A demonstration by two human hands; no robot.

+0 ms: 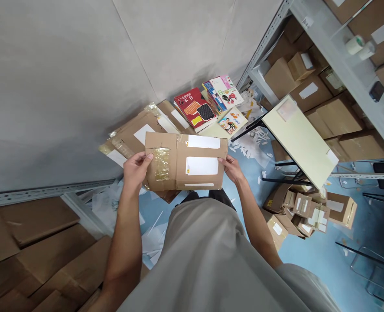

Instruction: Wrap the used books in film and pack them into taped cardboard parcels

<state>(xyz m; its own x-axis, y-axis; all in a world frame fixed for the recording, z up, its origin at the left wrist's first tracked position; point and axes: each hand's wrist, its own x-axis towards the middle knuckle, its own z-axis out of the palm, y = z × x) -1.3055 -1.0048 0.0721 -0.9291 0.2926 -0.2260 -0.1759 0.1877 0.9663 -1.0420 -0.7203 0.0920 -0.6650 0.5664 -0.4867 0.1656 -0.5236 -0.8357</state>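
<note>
A flattened cardboard box [198,180] with white labels and a strip of clear tape is held up in front of my body. My left hand [136,169] pinches its left edge, thumb on the near face. On the opposite edge, my right hand [232,168] grips the cardboard with thumb and fingers. Behind it lie more flattened, taped cardboard pieces [130,134]. A red book [195,108], a stack of books with a white cover [226,91] on top, and a small booklet with a picture of a person [233,122] sit just beyond.
A small cream table [301,138] stands to the right, with several small boxes [309,208] piled on the floor below. Shelves of cardboard boxes [341,117] line the right, and others [42,242] the lower left. Paper scraps [253,138] litter the blue floor.
</note>
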